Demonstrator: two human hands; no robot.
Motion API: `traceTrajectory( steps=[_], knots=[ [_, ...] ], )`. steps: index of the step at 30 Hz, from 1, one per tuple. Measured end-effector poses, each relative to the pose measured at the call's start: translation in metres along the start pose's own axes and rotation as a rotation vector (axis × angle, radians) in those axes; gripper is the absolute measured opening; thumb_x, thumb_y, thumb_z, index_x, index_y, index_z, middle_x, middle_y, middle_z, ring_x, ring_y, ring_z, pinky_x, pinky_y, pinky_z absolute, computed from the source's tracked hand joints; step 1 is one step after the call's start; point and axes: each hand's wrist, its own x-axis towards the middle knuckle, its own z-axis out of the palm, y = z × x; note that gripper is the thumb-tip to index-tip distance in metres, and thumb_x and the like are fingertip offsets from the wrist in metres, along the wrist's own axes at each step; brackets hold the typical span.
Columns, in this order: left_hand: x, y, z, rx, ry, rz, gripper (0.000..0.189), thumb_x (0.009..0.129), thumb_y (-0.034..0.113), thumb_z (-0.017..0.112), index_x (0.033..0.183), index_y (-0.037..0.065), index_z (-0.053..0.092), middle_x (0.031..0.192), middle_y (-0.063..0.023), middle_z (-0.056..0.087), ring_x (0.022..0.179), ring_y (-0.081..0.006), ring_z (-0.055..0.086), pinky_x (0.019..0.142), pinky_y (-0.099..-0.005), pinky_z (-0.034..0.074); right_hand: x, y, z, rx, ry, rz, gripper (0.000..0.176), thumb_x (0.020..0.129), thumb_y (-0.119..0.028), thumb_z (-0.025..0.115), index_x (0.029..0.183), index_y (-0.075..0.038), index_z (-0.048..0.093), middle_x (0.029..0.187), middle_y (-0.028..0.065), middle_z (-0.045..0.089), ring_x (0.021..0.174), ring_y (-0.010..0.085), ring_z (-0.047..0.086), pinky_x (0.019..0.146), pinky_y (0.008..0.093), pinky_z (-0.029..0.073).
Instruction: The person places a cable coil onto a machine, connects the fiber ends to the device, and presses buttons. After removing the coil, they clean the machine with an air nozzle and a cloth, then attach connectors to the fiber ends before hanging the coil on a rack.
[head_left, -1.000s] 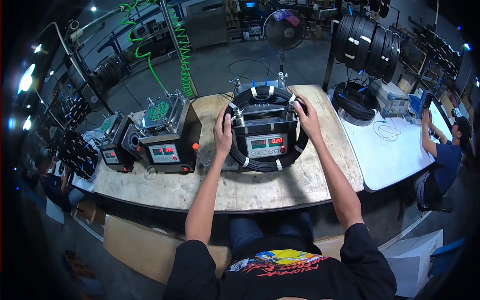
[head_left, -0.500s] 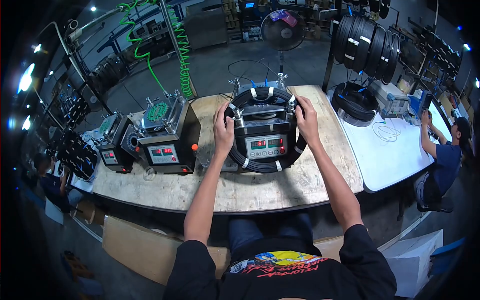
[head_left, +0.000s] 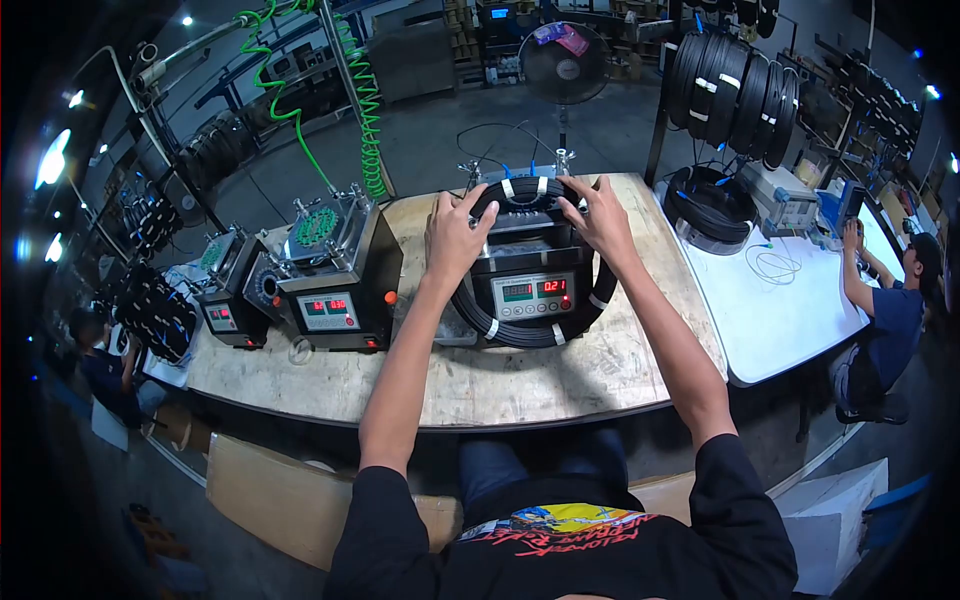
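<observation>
A coil of black cable (head_left: 520,333) bound with white tape bands stands on edge around the front of a polishing-type machine (head_left: 483,265) with a red digital display. My left hand (head_left: 457,236) grips the coil at its upper left, thumb and fingers apart across the cable. At the upper right, my right hand (head_left: 604,222) holds it in the same way. The machine's display (head_left: 535,292) shows through the middle of the ring. Blue-tipped connectors (head_left: 533,168) rise behind the coil's top. My palms hide parts of the coil's sides.
Two similar machines (head_left: 328,300) stand to the left on the wooden table (head_left: 640,372). An orange-capped bottle (head_left: 391,298) is beside the nearer one. Right of me, a white table (head_left: 790,335) bears another cable coil (head_left: 708,205) and instruments. One co-worker (head_left: 893,318) sits there, another (head_left: 105,375) far left.
Both hands have moved up and inward along the coil, closer to its top. The readings on the machine's display have changed.
</observation>
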Motion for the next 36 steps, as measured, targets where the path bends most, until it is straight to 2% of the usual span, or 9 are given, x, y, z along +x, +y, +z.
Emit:
traceTrajectory(
  steps=[4, 7, 17, 23, 26, 29, 32, 35, 36],
  knots=[
    [-0.001, -0.003, 0.007, -0.025, 0.037, -0.011, 0.04, 0.099, 0.04, 0.068, 0.126, 0.013, 0.076, 0.094, -0.0178, 0.056, 0.088, -0.0367, 0.062, 0.079, -0.0478, 0.051, 0.0, 0.007, 0.007, 0.193, 0.068, -0.025, 0.039, 0.095, -0.029, 0.074, 0.134, -0.023, 0.072, 0.101, 0.0156, 0.054, 0.092, 0.0333, 0.064, 0.081, 0.0442, 0.054],
    [-0.002, -0.005, 0.008, -0.029, 0.072, 0.019, 0.039, 0.099, 0.04, 0.069, 0.125, 0.013, 0.077, 0.094, -0.0173, 0.055, 0.087, -0.0361, 0.062, 0.079, -0.0473, 0.051, -0.001, 0.006, 0.008, 0.195, 0.045, 0.007, 0.04, 0.095, -0.027, 0.074, 0.134, -0.021, 0.072, 0.101, 0.0152, 0.054, 0.09, 0.0312, 0.062, 0.081, 0.0426, 0.053],
    [-0.022, -0.012, 0.015, -0.087, 0.186, 0.028, 0.038, 0.1, 0.034, 0.068, 0.131, 0.012, 0.073, 0.093, -0.0133, 0.059, 0.088, -0.0311, 0.062, 0.08, -0.0449, 0.051, -0.018, 0.009, 0.014, 0.316, 0.191, -0.026, 0.04, 0.095, -0.019, 0.075, 0.134, -0.016, 0.07, 0.106, 0.0176, 0.061, 0.093, 0.0345, 0.065, 0.084, 0.0421, 0.054],
    [-0.033, -0.027, 0.027, -0.084, 0.275, 0.148, 0.041, 0.103, 0.03, 0.066, 0.139, 0.011, 0.066, 0.113, -0.0162, 0.068, 0.1, -0.0351, 0.065, 0.087, -0.0464, 0.052, -0.032, 0.012, 0.019, 0.334, 0.301, -0.13, 0.041, 0.096, -0.016, 0.074, 0.134, -0.005, 0.065, 0.123, 0.0217, 0.066, 0.109, 0.0401, 0.068, 0.091, 0.0432, 0.055],
    [-0.037, -0.031, 0.028, -0.069, 0.29, 0.175, 0.044, 0.104, 0.028, 0.063, 0.144, 0.009, 0.059, 0.123, -0.0174, 0.067, 0.11, -0.0381, 0.064, 0.092, -0.047, 0.053, -0.042, 0.019, 0.025, 0.339, 0.336, -0.115, 0.048, 0.096, -0.017, 0.075, 0.139, -0.005, 0.059, 0.126, 0.0225, 0.066, 0.113, 0.0402, 0.067, 0.094, 0.0438, 0.055],
    [-0.041, -0.032, 0.034, -0.163, 0.333, 0.155, 0.051, 0.106, 0.029, 0.061, 0.151, 0.008, 0.049, 0.125, -0.0185, 0.066, 0.117, -0.0396, 0.062, 0.095, -0.0477, 0.052, -0.052, 0.026, 0.032, 0.323, 0.412, -0.065, 0.056, 0.095, -0.023, 0.076, 0.144, -0.007, 0.054, 0.126, 0.0243, 0.066, 0.113, 0.0383, 0.068, 0.092, 0.0436, 0.055],
    [-0.045, -0.031, 0.036, -0.195, 0.367, 0.065, 0.063, 0.106, 0.035, 0.062, 0.156, 0.005, 0.039, 0.124, -0.0198, 0.065, 0.113, -0.0358, 0.064, 0.097, -0.045, 0.05, -0.064, 0.021, 0.03, 0.27, 0.42, 0.127, 0.059, 0.096, -0.031, 0.076, 0.145, -0.007, 0.052, 0.115, 0.0245, 0.071, 0.103, 0.0371, 0.072, 0.085, 0.0432, 0.055],
    [-0.049, -0.034, 0.036, -0.174, 0.388, -0.063, 0.071, 0.103, 0.042, 0.065, 0.157, 0.005, 0.036, 0.125, -0.0213, 0.064, 0.114, -0.0341, 0.063, 0.095, -0.0428, 0.051, -0.07, 0.027, 0.035, 0.45, 0.242, 0.393, 0.058, 0.097, -0.037, 0.075, 0.141, -0.005, 0.054, 0.099, 0.0211, 0.074, 0.087, 0.0348, 0.074, 0.077, 0.0418, 0.055],
    [-0.052, -0.032, 0.035, -0.212, 0.361, -0.132, 0.072, 0.102, 0.046, 0.066, 0.155, 0.005, 0.039, 0.124, -0.0218, 0.065, 0.113, -0.0362, 0.064, 0.095, -0.0444, 0.051, -0.071, 0.029, 0.037, 0.457, 0.24, 0.374, 0.057, 0.098, -0.037, 0.075, 0.14, -0.005, 0.055, 0.095, 0.0199, 0.074, 0.084, 0.0336, 0.074, 0.075, 0.0413, 0.055]
  ],
)
